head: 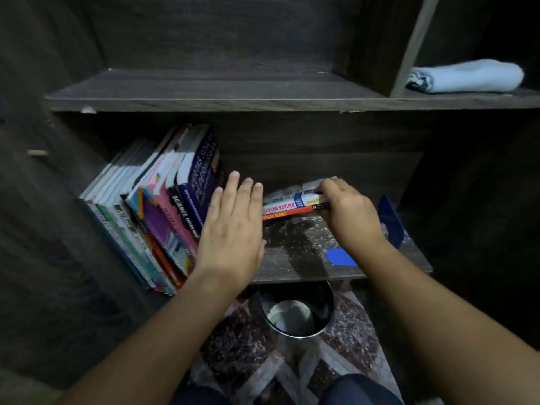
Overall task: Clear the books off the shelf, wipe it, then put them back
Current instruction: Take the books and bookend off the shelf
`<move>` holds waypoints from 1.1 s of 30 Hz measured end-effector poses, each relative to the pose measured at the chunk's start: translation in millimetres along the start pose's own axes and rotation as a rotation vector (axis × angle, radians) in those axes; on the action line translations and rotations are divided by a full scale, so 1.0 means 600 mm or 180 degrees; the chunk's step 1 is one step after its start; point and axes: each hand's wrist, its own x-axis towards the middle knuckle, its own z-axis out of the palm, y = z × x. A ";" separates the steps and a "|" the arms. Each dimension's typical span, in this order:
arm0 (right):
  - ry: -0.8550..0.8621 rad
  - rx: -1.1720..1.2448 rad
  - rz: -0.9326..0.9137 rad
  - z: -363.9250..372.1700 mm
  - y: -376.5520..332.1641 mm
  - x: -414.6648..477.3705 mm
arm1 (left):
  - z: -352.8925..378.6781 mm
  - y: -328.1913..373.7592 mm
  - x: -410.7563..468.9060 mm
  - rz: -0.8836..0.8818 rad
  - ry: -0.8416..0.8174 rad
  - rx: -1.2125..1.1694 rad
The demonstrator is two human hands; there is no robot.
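Leaning books [163,206] beside left hand [233,229], right hand [347,211] gripping flat books [287,205]

Leaning books [163,211]: colourful row, tilted, left end of shelf [298,258]. Flat stack [292,204]: two or three, spines outward, mid-shelf. Shelf: dark wood, dust-speckled.

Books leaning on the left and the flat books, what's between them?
The open left hand, fingers straight, sits between them over the dusty shelf; the head view shows it.
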 end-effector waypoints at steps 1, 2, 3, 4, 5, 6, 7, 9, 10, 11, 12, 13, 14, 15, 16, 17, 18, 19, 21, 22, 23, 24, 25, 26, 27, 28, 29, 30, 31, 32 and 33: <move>0.0056 0.0138 0.0091 -0.013 0.004 -0.014 | 0.001 0.006 0.006 0.0042 -0.0002 -0.0094; 0.0099 0.0303 0.0191 -0.027 0.006 -0.029 | 0.001 0.010 0.014 0.0087 0.0009 -0.0172; 0.0120 0.0442 0.0301 -0.042 0.008 -0.045 | -0.002 0.014 0.021 0.0140 0.0004 -0.0215; 0.0120 0.0529 0.0403 -0.057 0.009 -0.061 | -0.006 0.018 0.028 0.0195 -0.0044 -0.0254; 0.0103 0.0570 0.0505 -0.071 0.011 -0.076 | -0.011 0.023 0.034 0.0250 -0.0115 -0.0269; 0.0050 0.0590 0.0611 -0.084 0.015 -0.091 | -0.016 0.029 0.039 0.0297 -0.0188 -0.0239; -0.0040 0.0587 0.0739 -0.098 0.020 -0.106 | -0.023 0.038 0.044 0.0330 -0.0272 -0.0219; -0.0366 0.0309 0.1063 -0.124 0.028 -0.135 | -0.032 0.062 0.047 0.0491 -0.0432 -0.0278; -0.0569 -0.0066 0.1142 -0.133 0.032 -0.148 | -0.034 0.078 0.048 0.0627 -0.0504 -0.0283; -0.0775 -0.0478 0.1133 -0.140 0.036 -0.162 | -0.035 0.096 0.048 0.0816 -0.0539 -0.0236; -0.0964 -0.0741 0.1094 -0.144 0.040 -0.176 | -0.038 0.116 0.046 0.1027 -0.0554 -0.0162; -0.1112 -0.0797 0.1094 -0.147 0.044 -0.192 | -0.041 0.139 0.042 0.1241 -0.0535 -0.0105; -0.1224 -0.0678 0.1158 -0.149 0.049 -0.209 | -0.047 0.167 0.037 0.1445 -0.0502 -0.0079; -0.1333 -0.0479 0.1307 -0.152 0.056 -0.228 | -0.053 0.196 0.031 0.1622 -0.0476 -0.0086; -0.1438 -0.0297 0.1485 -0.155 0.064 -0.246 | -0.057 0.227 0.022 0.1774 -0.0469 -0.0089; -0.1523 -0.0188 0.1646 -0.158 0.076 -0.267 | -0.060 0.259 0.012 0.1911 -0.0510 -0.0046; -0.1582 -0.0135 0.1788 -0.160 0.090 -0.291 | -0.059 0.291 0.002 0.2048 -0.0598 0.0007; -0.1623 -0.0113 0.1913 -0.164 0.105 -0.318 | -0.056 0.322 -0.010 0.2189 -0.0670 0.0014; -0.1692 -0.0118 0.2110 -0.171 0.137 -0.377 | -0.044 0.385 -0.030 0.2441 -0.0774 -0.0010; -0.1742 -0.0117 0.2203 -0.173 0.154 -0.408 | -0.036 0.415 -0.040 0.2548 -0.0857 -0.0011; -0.1798 -0.0088 0.2307 -0.177 0.170 -0.439 | -0.030 0.444 -0.050 0.2660 -0.0998 -0.0023; -0.1857 -0.0031 0.2429 -0.179 0.185 -0.470 | -0.025 0.473 -0.058 0.2767 -0.1244 -0.0066; -0.1909 0.0022 0.2553 -0.181 0.200 -0.499 | -0.023 0.500 -0.067 0.2862 -0.1537 -0.0128; -0.1972 0.0046 0.2674 -0.181 0.215 -0.527 | -0.026 0.525 -0.074 0.2970 -0.1771 -0.0123; -0.2044 0.0018 0.2780 -0.181 0.228 -0.553 | -0.028 0.548 -0.079 0.3129 -0.1851 -0.0104; -0.2126 -0.0036 0.2868 -0.181 0.240 -0.576 | -0.026 0.569 -0.080 0.3322 -0.1837 -0.0110; -0.2195 -0.0107 0.2927 -0.181 0.251 -0.597 | -0.025 0.589 -0.081 0.3500 -0.1745 -0.0150; -0.2238 -0.0183 0.2948 -0.179 0.262 -0.614 | -0.022 0.607 -0.080 0.3641 -0.1657 -0.0125; -0.2266 -0.0276 0.2950 -0.178 0.272 -0.629 | -0.017 0.624 -0.079 0.3774 -0.1472 -0.0116; -0.2281 -0.0366 0.2983 -0.175 0.284 -0.644 | -0.012 0.641 -0.078 0.3965 -0.1138 -0.0212; -0.2281 -0.0456 0.3036 -0.171 0.296 -0.656 | -0.003 0.657 -0.077 0.4188 -0.0650 -0.0415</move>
